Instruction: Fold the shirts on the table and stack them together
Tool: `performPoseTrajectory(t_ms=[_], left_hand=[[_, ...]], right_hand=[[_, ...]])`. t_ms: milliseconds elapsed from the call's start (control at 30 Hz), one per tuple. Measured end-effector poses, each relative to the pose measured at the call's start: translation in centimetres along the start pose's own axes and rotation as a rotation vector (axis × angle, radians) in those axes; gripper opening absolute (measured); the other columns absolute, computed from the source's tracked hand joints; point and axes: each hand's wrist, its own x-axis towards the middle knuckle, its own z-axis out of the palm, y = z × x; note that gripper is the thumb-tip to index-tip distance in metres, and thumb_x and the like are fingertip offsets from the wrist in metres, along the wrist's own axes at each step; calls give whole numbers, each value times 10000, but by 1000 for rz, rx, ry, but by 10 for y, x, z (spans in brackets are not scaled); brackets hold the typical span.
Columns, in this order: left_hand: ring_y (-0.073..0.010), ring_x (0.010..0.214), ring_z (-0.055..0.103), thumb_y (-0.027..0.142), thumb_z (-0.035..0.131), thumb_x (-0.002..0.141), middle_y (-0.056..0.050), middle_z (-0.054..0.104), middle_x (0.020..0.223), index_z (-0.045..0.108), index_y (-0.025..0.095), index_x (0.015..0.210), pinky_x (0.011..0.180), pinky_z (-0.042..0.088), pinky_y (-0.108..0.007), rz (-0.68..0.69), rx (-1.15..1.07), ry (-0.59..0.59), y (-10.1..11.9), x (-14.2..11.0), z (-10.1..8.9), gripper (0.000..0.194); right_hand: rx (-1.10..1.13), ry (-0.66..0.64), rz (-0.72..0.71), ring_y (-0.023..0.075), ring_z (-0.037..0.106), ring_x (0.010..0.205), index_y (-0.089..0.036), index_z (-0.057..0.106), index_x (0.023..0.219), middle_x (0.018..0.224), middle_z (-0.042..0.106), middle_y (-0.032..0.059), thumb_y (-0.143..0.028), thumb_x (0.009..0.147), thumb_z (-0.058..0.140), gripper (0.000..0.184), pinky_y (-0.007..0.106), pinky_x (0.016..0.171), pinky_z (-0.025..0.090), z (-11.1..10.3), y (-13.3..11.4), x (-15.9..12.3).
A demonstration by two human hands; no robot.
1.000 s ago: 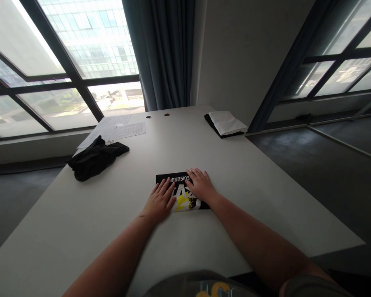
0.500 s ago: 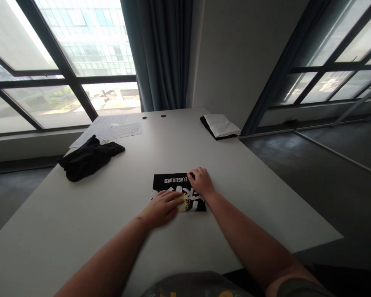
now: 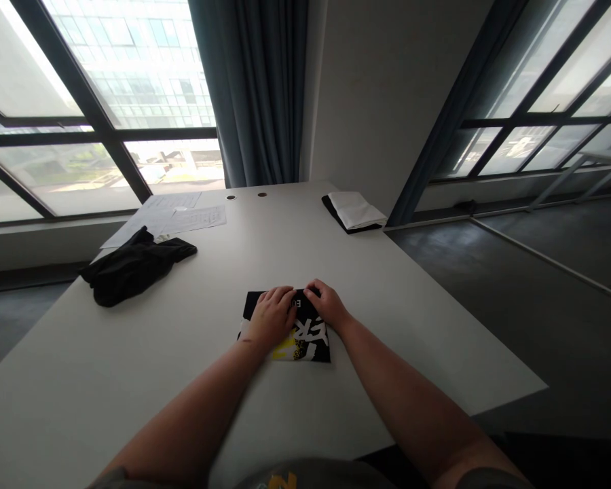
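Observation:
A black folded T-shirt (image 3: 313, 350) with white and yellow print lies on the white table in front of me; its lettering is upside down from my side. My left hand (image 3: 275, 314) rests flat across its left and middle part, fingers reaching to the far edge and covering some of the letters. At the far right corner, my right hand (image 3: 328, 303) has its fingers bent over the edge, thumb close beside them, gripping the cloth there. The fingertips of the two hands are near each other.
On the table's left lies a crumpled black cloth (image 3: 135, 268), with printed paper sheets (image 3: 198, 219) behind it. A folded white cloth (image 3: 356, 209) sits on a black one at the far right. Two round cable holes mark the far edge. Windows and a curtain (image 3: 259, 95) stand beyond.
My left hand has slid away from me over the T-shirt to its far edge, nearer the right hand. The right hand stays at the far right corner. The view has shifted slightly.

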Motion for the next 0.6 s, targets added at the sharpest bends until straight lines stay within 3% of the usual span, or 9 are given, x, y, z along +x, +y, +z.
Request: performPoseTrajectory(t_ms=[100, 233, 467, 600], left_hand=[[-274, 1399, 539, 312, 533, 997, -102, 577, 1520, 540, 230, 1485, 1198, 414, -458, 64, -46, -143, -13, 26, -1, 495], [-265, 1275, 640, 372, 561, 987, -85, 673, 1405, 575, 254, 1449, 1123, 476, -414, 166, -127, -361, -34, 45, -8, 477], [-272, 1106, 697, 462, 567, 974, -84, 735, 1235, 641, 260, 1324, 961, 531, -380, 171, -125, -374, -42, 44, -21, 410], [-271, 950, 713, 490, 494, 1005, -91, 761, 1002, 680, 240, 1156, 873, 522, -375, 133, -90, -418, -38, 43, -26, 346]], right_hand=[[170, 9, 23, 193, 631, 908, -218, 622, 1066, 971, 678, 15, -477, 879, 610, 320, 336, 879, 502, -4, 0, -3], [376, -98, 84, 179, 629, 855, -238, 588, 1153, 970, 655, -4, -455, 812, 725, 426, 326, 804, 525, -6, 2, -4], [545, -110, 127, 141, 578, 748, -231, 585, 1034, 845, 609, -39, -405, 776, 805, 381, 278, 707, 488, -6, 7, 2], [597, -157, 181, 147, 589, 743, -241, 563, 993, 849, 615, -33, -412, 777, 813, 372, 281, 695, 505, -8, 2, 0]])
